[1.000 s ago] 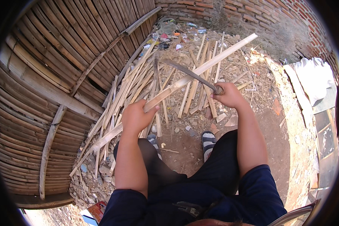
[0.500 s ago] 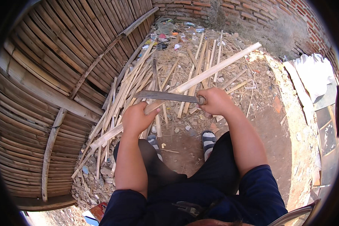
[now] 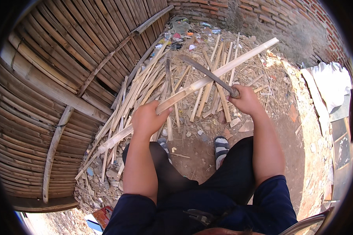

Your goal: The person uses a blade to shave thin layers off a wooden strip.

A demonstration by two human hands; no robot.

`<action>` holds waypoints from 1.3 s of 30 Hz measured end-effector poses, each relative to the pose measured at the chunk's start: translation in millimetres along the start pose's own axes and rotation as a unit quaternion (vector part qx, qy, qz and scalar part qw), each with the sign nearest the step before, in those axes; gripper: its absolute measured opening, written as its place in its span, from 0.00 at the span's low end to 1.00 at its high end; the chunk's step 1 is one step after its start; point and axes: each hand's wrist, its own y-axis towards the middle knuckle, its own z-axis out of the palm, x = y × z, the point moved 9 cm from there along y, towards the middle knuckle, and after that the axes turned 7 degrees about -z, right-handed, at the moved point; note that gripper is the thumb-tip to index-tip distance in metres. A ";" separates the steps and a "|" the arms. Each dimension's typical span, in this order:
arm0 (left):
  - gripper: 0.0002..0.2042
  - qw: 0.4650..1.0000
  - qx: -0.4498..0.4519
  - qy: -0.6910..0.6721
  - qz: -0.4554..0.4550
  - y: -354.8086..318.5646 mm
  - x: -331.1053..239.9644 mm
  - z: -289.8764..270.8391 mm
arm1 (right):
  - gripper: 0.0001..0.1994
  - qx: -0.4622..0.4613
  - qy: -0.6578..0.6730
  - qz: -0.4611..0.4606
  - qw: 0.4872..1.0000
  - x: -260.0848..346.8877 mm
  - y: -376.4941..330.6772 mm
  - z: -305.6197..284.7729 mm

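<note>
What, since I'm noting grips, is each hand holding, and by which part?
Left hand: a bamboo strip, between its middle and lower-left end. Right hand: a long knife, by its handle.

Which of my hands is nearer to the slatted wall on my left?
Left. The left hand, around the pale strip, is to the right of the slatted wall; the right hand, on the knife handle, is farther right.

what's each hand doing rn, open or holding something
Left hand: closed, holding the split bamboo piece.
Right hand: closed, holding the long-bladed knife by its handle.
</note>
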 end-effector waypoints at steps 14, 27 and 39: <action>0.26 0.999 0.017 0.036 -0.004 3.1 9.1 -6.6 | 0.25 -0.101 0.070 0.139 0.983 -76.1 -2.3 -28.2; 0.25 0.999 0.017 0.028 0.008 -0.4 4.5 -0.6 | 0.18 0.136 -0.043 -0.096 0.985 61.0 4.0 38.2; 0.25 1.000 -0.013 0.025 -0.004 0.7 5.5 -8.5 | 0.23 -0.058 0.041 0.097 0.993 -49.7 -2.6 -21.5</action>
